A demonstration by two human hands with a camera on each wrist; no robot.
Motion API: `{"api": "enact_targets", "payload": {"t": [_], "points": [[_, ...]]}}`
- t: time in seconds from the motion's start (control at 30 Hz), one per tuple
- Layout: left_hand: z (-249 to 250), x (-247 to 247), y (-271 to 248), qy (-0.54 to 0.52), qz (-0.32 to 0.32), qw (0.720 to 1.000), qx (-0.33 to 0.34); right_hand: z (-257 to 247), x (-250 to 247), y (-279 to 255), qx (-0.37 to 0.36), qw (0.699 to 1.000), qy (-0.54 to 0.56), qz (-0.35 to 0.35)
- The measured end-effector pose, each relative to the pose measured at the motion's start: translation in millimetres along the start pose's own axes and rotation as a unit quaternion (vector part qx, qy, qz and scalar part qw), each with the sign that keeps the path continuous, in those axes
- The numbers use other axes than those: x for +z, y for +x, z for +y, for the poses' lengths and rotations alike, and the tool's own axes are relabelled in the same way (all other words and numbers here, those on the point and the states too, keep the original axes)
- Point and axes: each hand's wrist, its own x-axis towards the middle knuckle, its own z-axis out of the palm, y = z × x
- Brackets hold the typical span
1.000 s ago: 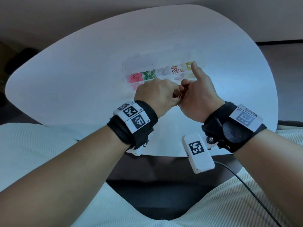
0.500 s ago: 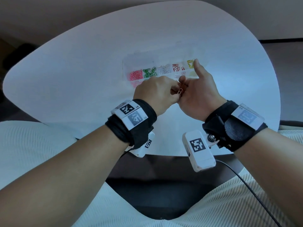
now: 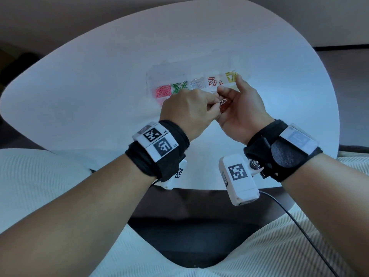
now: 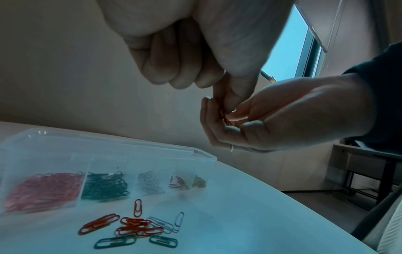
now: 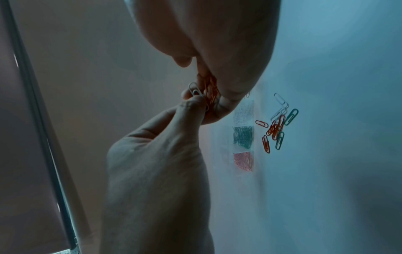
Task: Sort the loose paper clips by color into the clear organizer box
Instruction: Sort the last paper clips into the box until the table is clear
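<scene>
The clear organizer box (image 3: 151,80) lies on the white table with pink, green, white, red and yellow clips in separate compartments (image 4: 104,187). Just in front of it my two hands meet above the table. My left hand (image 3: 216,103) pinches a white paper clip (image 3: 223,101) between thumb and forefinger. My right hand (image 3: 229,96) is cupped round a small bunch of red clips (image 5: 210,89), thumb raised. In the left wrist view a loose pile of red, white and green clips (image 4: 135,225) lies on the table before the box.
The rounded white table (image 3: 99,80) ends close to my lap. A cable (image 3: 299,226) runs down from the right wrist camera. A window (image 4: 284,44) and a dark desk (image 4: 369,163) stand beyond the table on the right.
My hands have eased slightly apart, and the white clip now shows at my left fingertips, clear of the red bunch. The view has shifted a little.
</scene>
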Motion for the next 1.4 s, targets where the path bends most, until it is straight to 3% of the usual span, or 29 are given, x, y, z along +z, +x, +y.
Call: {"api": "enact_targets", "payload": {"t": [0.23,0.37,0.47,0.6,0.83,0.93,1.07,1.13,1.27,1.4], "points": [[-4,-4,4,-0.012,0.012,1.000,0.020,1,-5,4,-0.022,0.998,-0.048,0.041],[-22,-7,35,-0.062,0.046,0.994,-0.077,0,-11,3,-0.009,0.991,-0.115,0.070],[-41,-4,69,-0.053,0.012,0.987,-0.149,2,-10,1,0.008,0.985,-0.152,0.076],[-51,6,99,-0.055,-0.025,0.985,-0.160,6,-10,1,0.018,0.979,-0.182,0.090],[-55,9,107,-0.120,-0.040,0.972,-0.199,16,-24,10,0.047,0.976,-0.178,0.117],[-58,5,100,-0.231,-0.039,0.934,-0.271,18,-26,13,0.078,0.974,-0.177,0.117],[-52,4,86,-0.487,-0.089,0.792,-0.357,1,-6,26,0.033,0.976,-0.180,0.117],[-44,2,87,-0.550,-0.102,0.746,-0.361,-13,12,37,-0.015,0.979,-0.171,0.114],[-28,-4,102,-0.569,-0.114,0.732,-0.357,-31,33,58,-0.075,0.978,-0.151,0.123],[-23,-7,117,-0.565,-0.115,0.723,-0.382,-38,35,70,-0.061,0.977,-0.155,0.130]]}}
